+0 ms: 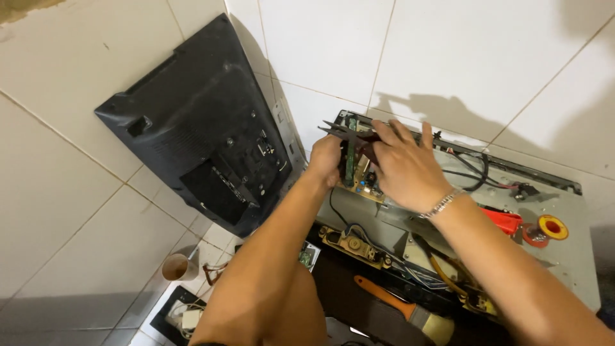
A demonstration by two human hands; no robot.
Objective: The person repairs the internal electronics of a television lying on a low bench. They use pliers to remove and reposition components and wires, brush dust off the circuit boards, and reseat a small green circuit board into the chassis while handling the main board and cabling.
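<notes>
An opened flat-screen set lies on the tiled floor with its grey metal chassis (564, 250) exposed. My left hand (325, 159) grips the handles of dark cutters or pliers (338, 130) over a green circuit board (350, 160) standing on edge. My right hand (403, 168), with a metal bracelet at the wrist, rests fingers-down on the same board and a tan board (364, 184) beneath it. Which hand carries the green board I cannot tell.
The black plastic back cover (198, 134) leans against the tiled wall at left. A paintbrush with orange handle (391, 301) lies near me. A solder spool (552, 227), a red tool (506, 221), black cables (471, 170) and a cup (179, 266) are around.
</notes>
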